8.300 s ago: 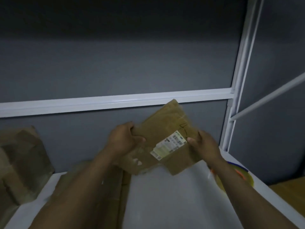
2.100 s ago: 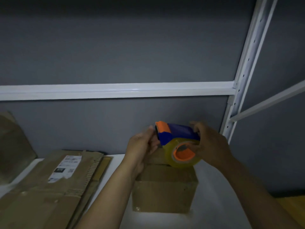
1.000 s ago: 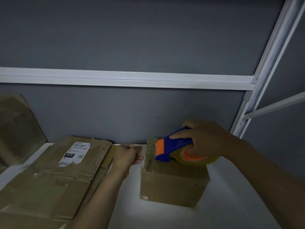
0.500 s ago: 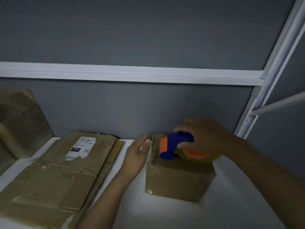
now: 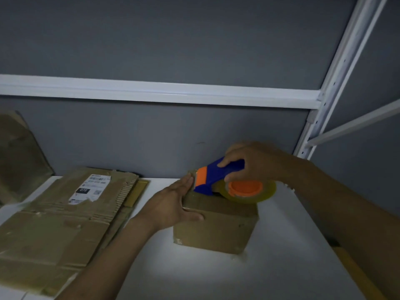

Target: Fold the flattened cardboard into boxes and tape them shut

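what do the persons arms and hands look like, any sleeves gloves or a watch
The left hand and right hand are bare: no gloves, no rings or watch showing. The left forearm and right forearm are bare too, no sleeve in view. Dim light could hide small marks.

My small brown box (image 5: 216,230) sits closed on the white shelf (image 5: 281,267). The blue and orange tape holder (image 5: 218,176) rests on its top near the far left edge. Flat brown cardboard (image 5: 54,230) lies piled to my left, with a white label (image 5: 91,188) on it.
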